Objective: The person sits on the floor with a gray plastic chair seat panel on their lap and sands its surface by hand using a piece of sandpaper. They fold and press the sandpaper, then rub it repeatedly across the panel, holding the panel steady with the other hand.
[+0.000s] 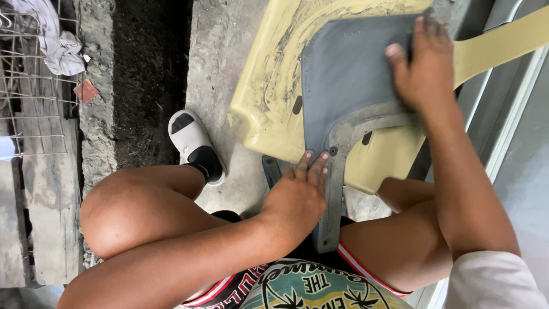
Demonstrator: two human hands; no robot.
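1. Far left: wire rack w/ grey cloth, wood planks, dark gutter in the concrete floor.
2. Left foot in white slide + black sock flat on floor; person squats, knees up.
3. Work so far, judged: grey panel lies on the yellow shell, its stem running near toward the lap. Bolt holes look empty, so seated but prob. not fastened; can't tell more.
4. Left hand: flat, fingers together, pressing the stem's near part, fingertips at the shell's edge. Not gripping.
5. Right hand: arm stretched far, palm down on panel's right edge, fingers curled over it; seems to clamp it, but grip is partly hidden.
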